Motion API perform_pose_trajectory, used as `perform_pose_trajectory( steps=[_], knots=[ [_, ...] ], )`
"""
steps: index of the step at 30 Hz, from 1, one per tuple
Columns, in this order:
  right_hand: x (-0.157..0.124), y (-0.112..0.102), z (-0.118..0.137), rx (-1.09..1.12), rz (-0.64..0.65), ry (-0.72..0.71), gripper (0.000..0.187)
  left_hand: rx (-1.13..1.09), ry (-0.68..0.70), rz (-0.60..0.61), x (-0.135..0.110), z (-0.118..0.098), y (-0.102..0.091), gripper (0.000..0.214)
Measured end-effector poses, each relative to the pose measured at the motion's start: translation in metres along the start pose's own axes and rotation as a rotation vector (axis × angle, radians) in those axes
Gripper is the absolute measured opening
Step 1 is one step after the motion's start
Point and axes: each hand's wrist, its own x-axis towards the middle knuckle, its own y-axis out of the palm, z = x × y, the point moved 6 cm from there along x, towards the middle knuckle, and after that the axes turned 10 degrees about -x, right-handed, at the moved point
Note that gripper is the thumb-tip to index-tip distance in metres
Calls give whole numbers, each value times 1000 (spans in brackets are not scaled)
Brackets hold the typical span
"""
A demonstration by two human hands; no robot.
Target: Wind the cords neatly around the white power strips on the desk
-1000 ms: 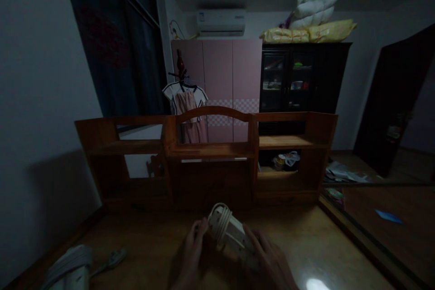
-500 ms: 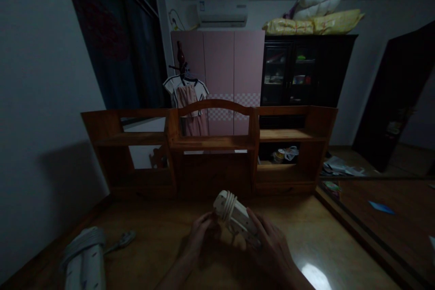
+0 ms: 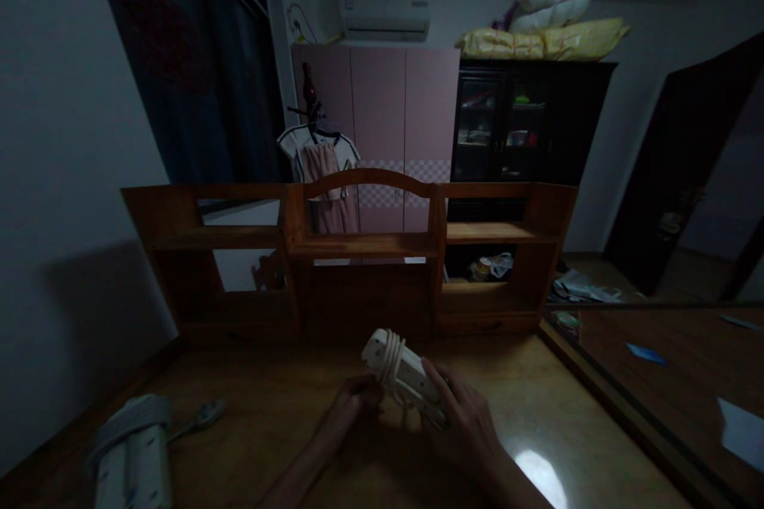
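A white power strip (image 3: 411, 376) is held tilted above the wooden surface, with its pale cord (image 3: 391, 362) wound in several turns around the far end. My right hand (image 3: 465, 417) grips the near end, fingers along its side and thumb underneath. At the far end, my left hand (image 3: 355, 402) is closed, its fingertips pinching by the wound cord; what lies between them is dim, but it appears to be the cord. A second white power strip (image 3: 132, 461) rests at the lower left, cord wrapped round it and its plug (image 3: 208, 412) lying on the wood.
A wooden shelf unit (image 3: 364, 246) runs along the back of the wooden surface (image 3: 268, 398). A wall (image 3: 65, 254) stands close on the left. Along the right runs a raised wooden edge (image 3: 602, 402), with a blue packet (image 3: 645, 353) and white paper (image 3: 743, 431) beyond it.
The view has shifted slightly, so the room and both power strips sit a little further left. My two hands keep nearly the same hold on the strip and its cord.
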Motion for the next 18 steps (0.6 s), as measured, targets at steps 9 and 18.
perform_pose_trajectory(
  steps=[9,18],
  knots=[
    [3,1,6,44,4,12,73,179,280,206,-28,-22,36,59],
    [2,1,17,-3,-5,-38,70,131,268,78,-25,-7,24,46]
  ],
)
